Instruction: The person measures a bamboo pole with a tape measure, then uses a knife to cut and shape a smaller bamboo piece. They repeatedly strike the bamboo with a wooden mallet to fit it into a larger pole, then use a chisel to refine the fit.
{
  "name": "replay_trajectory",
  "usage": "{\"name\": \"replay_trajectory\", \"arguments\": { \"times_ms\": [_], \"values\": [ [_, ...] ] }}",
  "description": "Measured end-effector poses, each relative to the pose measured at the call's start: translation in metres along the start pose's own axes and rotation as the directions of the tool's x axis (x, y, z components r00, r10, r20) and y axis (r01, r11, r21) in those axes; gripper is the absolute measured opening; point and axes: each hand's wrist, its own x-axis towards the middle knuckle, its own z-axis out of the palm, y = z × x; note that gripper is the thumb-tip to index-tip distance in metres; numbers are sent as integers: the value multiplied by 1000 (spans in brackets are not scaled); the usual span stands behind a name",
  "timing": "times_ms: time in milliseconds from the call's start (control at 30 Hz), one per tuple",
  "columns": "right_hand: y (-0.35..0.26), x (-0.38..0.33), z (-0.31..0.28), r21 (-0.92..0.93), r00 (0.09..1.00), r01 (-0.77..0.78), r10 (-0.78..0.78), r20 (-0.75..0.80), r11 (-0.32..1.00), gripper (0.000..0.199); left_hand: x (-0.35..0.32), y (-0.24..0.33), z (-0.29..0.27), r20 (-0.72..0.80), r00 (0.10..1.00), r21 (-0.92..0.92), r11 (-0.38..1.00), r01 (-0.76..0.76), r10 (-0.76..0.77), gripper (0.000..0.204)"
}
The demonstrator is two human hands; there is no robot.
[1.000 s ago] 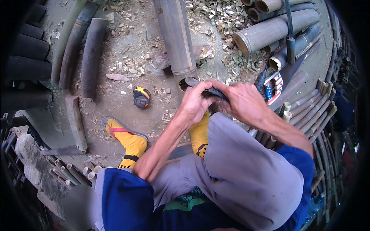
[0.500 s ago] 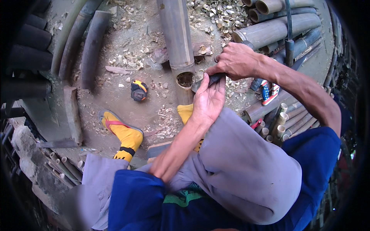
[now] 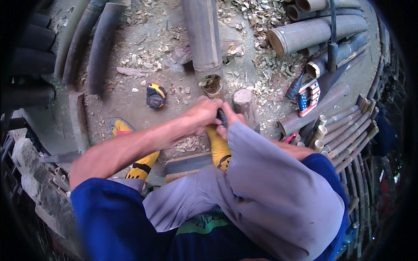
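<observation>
A thick bamboo pole (image 3: pixel 201 39) lies pointing toward me, with a rough opening (image 3: pixel 212 84) cut in its near end. Just below that opening my two hands meet. My right hand (image 3: pixel 231 116) is closed around a dark handle (image 3: pixel 222 117); the rest of this tool is hidden, so its kind does not show. Pressed against it from the left is my left hand (image 3: pixel 204 114), fingers curled closed. What lies inside them, if anything, is covered. My yellow-socked foot (image 3: pixel 219 145) is right beneath the hands.
A round wooden stump (image 3: pixel 245 104) stands right of the pole. Left lies a black and yellow tape measure (image 3: pixel 156 95). Farther right are a saw with a patterned handle (image 3: pixel 309 98), a black-handled tool (image 3: pixel 294 88) and stacked bamboo (image 3: pixel 320 32). Wood chips (image 3: pixel 270 56) litter the ground.
The left hand has turned from palm-up to closed and shifted left. My right hand has come down and inward with the dark tool, uncovering the stump.
</observation>
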Motion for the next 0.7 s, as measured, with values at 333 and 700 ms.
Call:
{"name": "replay_trajectory", "arguments": {
  "times_ms": [333,700],
  "values": [
    [-54,-7,-119,-934,841,329,-407,357,-138,19,30,-25,83,20,815,-963,230,-139,579,30],
    [-20,-3,-78,-572,943,330,-241,228,751,36,8,-19,38,57,976,-512,845,-153,211,26]
  ]
}}
